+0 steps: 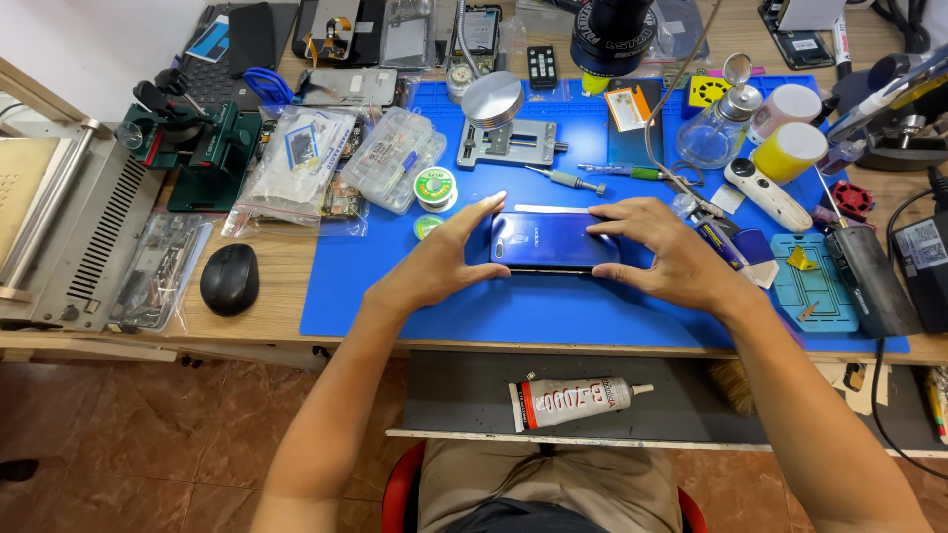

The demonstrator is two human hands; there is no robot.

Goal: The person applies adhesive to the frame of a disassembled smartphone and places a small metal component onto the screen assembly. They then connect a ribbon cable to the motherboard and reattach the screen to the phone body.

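Both hands grip a blue smartphone on the repair mat.

Blue smartphone [553, 242] lies flat on the blue silicone mat [395, 286], mid-tabletop, toward its front edge. Left hand [439, 262] fingers clamped on its left end; right hand [671, 252] fingers clamped on its right end. A screwdriver [568, 179] and solder spool [434, 185] lie just behind; a black mouse [229, 279] sits near the tabletop's left front.

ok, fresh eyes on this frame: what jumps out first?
Dead centre, both hands frame a glossy dark blue smartphone lying back-up on the bright blue work mat: left hand at its left end, right hand at its right end. Behind it stand a round-topped metal fixture and a yellow roll of tape, while a black mouse sits off the mat to the left and a glue tube lies on the lower shelf.
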